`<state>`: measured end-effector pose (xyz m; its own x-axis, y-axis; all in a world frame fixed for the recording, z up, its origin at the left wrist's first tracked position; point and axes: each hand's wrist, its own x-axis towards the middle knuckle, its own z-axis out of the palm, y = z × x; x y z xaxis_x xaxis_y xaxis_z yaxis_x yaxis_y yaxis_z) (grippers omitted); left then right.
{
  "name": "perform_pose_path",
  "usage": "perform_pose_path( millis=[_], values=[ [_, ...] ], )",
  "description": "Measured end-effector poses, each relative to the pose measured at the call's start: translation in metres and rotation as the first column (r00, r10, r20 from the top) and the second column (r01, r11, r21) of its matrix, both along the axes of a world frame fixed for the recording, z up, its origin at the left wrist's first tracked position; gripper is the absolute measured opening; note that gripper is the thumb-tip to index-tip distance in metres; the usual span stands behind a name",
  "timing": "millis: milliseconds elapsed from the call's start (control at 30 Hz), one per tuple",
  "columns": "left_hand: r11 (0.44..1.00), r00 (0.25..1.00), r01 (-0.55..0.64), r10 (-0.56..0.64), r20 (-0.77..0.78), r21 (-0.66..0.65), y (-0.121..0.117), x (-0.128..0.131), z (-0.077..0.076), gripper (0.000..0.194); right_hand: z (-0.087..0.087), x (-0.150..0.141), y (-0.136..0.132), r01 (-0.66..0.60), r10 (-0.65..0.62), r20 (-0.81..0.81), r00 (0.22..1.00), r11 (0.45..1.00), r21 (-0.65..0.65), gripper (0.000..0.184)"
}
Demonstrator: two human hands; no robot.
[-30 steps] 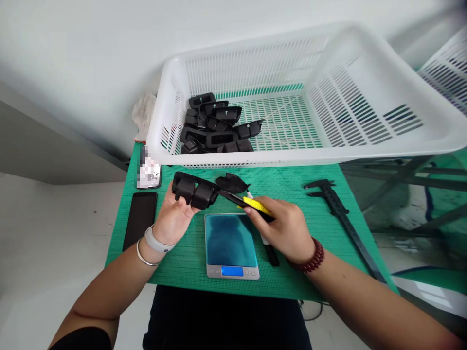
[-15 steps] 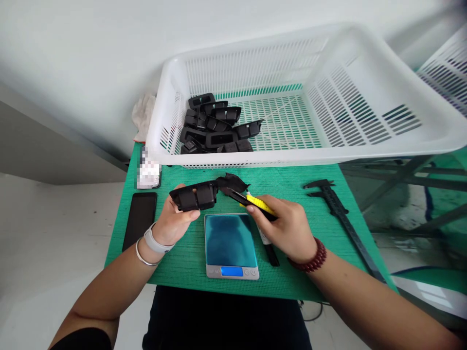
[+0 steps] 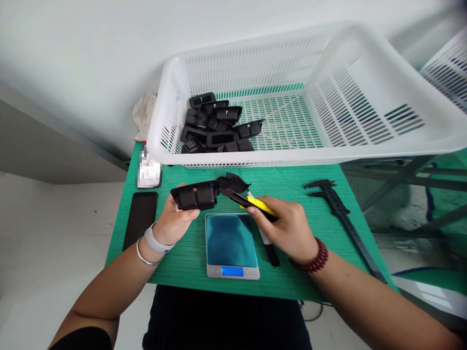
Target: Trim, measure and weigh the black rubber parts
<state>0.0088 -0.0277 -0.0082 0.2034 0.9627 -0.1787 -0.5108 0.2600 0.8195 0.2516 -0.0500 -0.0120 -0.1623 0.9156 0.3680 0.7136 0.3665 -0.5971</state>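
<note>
My left hand (image 3: 177,219) is closed around a black plastic part (image 3: 197,196), its thumb along the lower edge. In my right hand (image 3: 282,221) is a yellow and black utility knife (image 3: 260,205), gripped by the handle and pointing left. Its tip reaches a dark, thin, curved piece (image 3: 235,183) beside the part's right end; I cannot tell whether that piece is joined to the part. Just below both hands lies a digital scale (image 3: 232,243) with a lit blue display. A marker (image 3: 270,250) lies partly under my right hand.
Behind my hands stands a white plastic basket (image 3: 292,156) with several similar black parts (image 3: 219,121) at its left. Calipers (image 3: 339,214) lie on the right of the green table (image 3: 292,284). A phone (image 3: 140,218) and a pale glove (image 3: 143,116) are on the left.
Almost nothing differs. The whole view has shifted very slightly, and both hands keep the same grip on the part and the knife.
</note>
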Motion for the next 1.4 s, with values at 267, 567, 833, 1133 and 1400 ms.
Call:
perform_pose_path(
  millis=[267,567,833,1133,1400],
  values=[
    [0.999,0.999,0.03,-0.03,-0.02,0.023,0.0,0.0,0.0,0.033,0.001,0.0,-0.001,0.01,-0.009,0.003,1.0,0.998,-0.058,0.035],
    [1.0,0.999,0.026,-0.026,-0.022,0.011,0.0,0.001,0.001,0.033,-0.002,0.0,-0.002,-0.008,0.009,0.018,1.0,0.999,-0.048,0.033],
    [1.0,1.0,0.009,-0.009,-0.006,-0.013,-0.001,0.001,0.0,0.037,-0.001,0.0,-0.001,-0.008,0.009,0.002,1.0,0.997,-0.074,0.034],
    [1.0,1.0,0.006,-0.007,-0.027,-0.009,-0.002,0.002,0.001,0.037,0.011,0.0,-0.001,-0.122,0.107,-0.076,0.991,0.962,-0.243,0.041],
    [1.0,1.0,0.024,-0.024,-0.013,-0.005,-0.002,0.003,0.005,0.039,0.019,-0.003,-0.002,-0.206,0.132,-0.2,0.971,0.886,-0.415,0.043]
  ],
)
